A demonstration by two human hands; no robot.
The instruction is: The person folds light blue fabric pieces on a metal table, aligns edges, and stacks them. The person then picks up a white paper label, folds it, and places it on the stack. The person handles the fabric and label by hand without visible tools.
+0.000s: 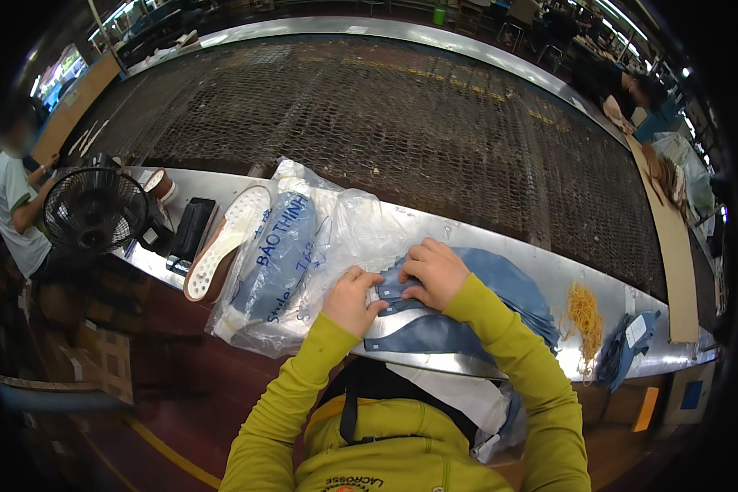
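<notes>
The sleeves are yellow-green. The cloth pieces are blue, with grey edges. The surface is shiny silver. The bag is clear with blue writing. The sole is white with little dots and a brown rim. The bands are orange-yellow. The fan is black. The mesh belt is dark brown.
</notes>
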